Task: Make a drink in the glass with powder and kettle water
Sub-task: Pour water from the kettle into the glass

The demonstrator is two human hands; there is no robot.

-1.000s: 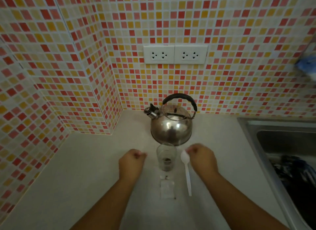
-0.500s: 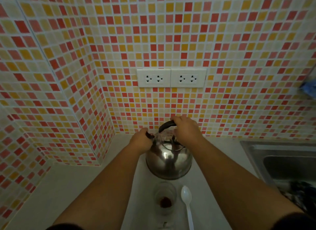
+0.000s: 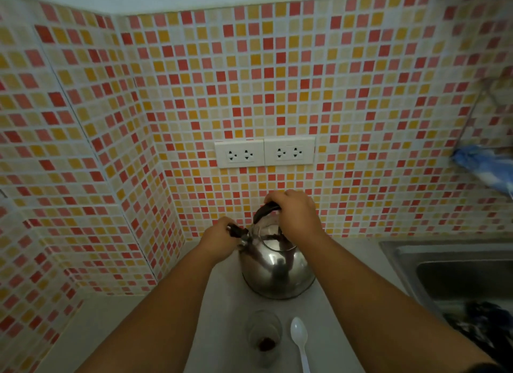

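A shiny steel kettle (image 3: 276, 270) stands on the white counter (image 3: 116, 325) against the tiled wall. My right hand (image 3: 295, 211) is closed around its black handle from above. My left hand (image 3: 220, 239) pinches the black cap on the spout at the kettle's left side. In front of the kettle stands a clear glass (image 3: 264, 336) with dark brown powder at its bottom. A white plastic spoon (image 3: 300, 339) lies just right of the glass, bowl toward the kettle.
A steel sink (image 3: 455, 272) lies at the right with dark items in it. Two white wall sockets (image 3: 265, 152) sit above the kettle. A blue cloth (image 3: 484, 168) hangs at the far right. The tiled wall juts out in a corner at the left.
Both hands left the glass and spoon and went up to the kettle, the right onto the handle, the left onto the spout cap. The camera tilted upward.
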